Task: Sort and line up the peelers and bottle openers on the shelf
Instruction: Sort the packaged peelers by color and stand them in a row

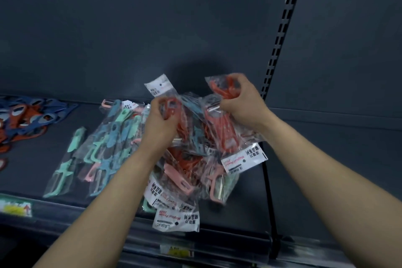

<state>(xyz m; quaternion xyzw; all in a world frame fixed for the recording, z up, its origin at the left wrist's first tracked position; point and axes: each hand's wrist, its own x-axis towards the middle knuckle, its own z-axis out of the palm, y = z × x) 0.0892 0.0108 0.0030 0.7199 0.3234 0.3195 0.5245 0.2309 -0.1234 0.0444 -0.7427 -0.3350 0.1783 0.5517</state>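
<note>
A loose heap of bagged peelers in red, pink, teal and mint lies on the dark shelf. My left hand grips a red bagged peeler above the heap. My right hand clutches several red bagged peelers, their white labels hanging toward me. To the left, mint and teal bagged peelers lie roughly side by side. Blue and red bottle openers are piled at the far left of the shelf.
A slotted black upright and a thin divider bound the shelf on the right; another dark shelf bay lies beyond. Price labels sit on the front rail. The dark back panel rises behind.
</note>
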